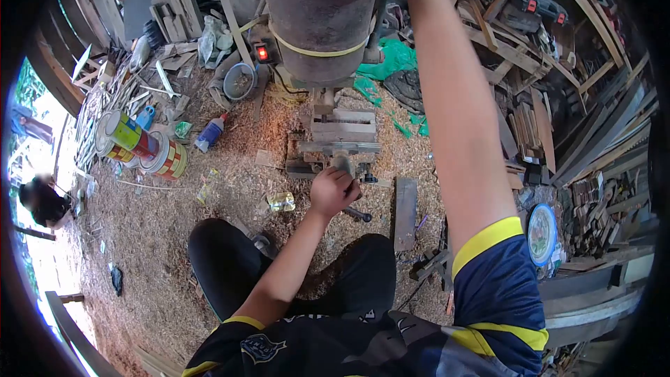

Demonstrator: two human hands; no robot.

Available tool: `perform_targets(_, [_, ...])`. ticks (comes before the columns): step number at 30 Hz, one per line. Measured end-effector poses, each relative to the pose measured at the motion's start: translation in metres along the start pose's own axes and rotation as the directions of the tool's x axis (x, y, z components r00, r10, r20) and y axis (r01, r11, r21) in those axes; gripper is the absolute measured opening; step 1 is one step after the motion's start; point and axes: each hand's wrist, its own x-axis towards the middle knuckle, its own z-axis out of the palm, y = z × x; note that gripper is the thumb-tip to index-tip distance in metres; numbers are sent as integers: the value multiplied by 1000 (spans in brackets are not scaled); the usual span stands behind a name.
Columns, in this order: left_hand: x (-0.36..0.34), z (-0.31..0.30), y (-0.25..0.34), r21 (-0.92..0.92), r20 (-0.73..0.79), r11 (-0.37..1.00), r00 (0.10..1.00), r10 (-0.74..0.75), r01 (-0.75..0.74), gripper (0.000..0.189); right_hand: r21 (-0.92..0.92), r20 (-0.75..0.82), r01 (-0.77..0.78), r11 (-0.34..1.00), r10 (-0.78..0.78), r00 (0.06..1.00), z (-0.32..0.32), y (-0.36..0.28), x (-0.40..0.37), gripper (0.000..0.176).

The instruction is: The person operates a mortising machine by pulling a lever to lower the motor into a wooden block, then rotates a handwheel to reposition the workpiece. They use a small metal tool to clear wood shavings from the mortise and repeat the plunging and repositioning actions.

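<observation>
My left hand [335,192] is closed at the front of a metal vise [342,146], its fingers wrapped round the vise handle [359,214], whose rod and dark knob stick out to the right. Above the vise hangs the large dark head of a drill press [317,21], with a yellow band round it and a lit red switch [262,52] on its left side. Its spindle [323,101] comes down just behind the jaws. My right arm reaches up past the machine's right side, and that hand is outside the frame.
Wood shavings cover the ground. Paint cans [164,157], a glue bottle [211,132] and a grey bucket [239,82] stand to the left. A dark board [405,213] lies right of the vise. Stacked lumber [600,132] fills the right side. A person [43,199] is at far left.
</observation>
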Motion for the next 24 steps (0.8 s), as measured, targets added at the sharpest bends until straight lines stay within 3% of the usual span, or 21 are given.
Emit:
perform_targets(4, [2,3,0,42,-45,999,999,-21,23,23,-108,40,41,993,-37,999,-23,23,-85,57])
perform_targets(6, [2,4,-3,49,-27,998,999,-38,39,22,51,231,-51,997,38,972,-32,23,-94,58])
perform_targets(7, [2,5,-6,57,-18,998,999,-33,34,21,101,216,-88,991,65,974,-27,25,-93,60])
perform_targets(12, [2,5,-4,22,-50,1000,999,-18,19,21,-50,216,-296,954,300,929,-17,41,-78,68])
perform_targets(14, [1,3,-5,88,2,995,999,-39,39,14,192,306,-438,878,370,877,-11,67,-75,66])
perform_targets(16, [1,3,-5,94,11,995,999,-47,46,14,238,359,-444,864,346,867,-6,124,-64,65])
perform_targets(20, [2,-1,-2,89,42,994,997,-61,57,13,343,433,-546,764,387,814,-6,124,-65,63])
perform_targets(21, [1,1,-2,87,42,995,997,-61,57,13,341,433,-546,765,388,814,-6,123,-68,63])
perform_targets(23, [2,5,-3,27,-34,999,999,-37,38,24,270,335,-198,942,101,937,-5,136,-75,69])
perform_targets(24, [1,5,-2,22,-36,999,999,-34,35,24,266,334,-194,944,99,937,-10,138,-83,69])
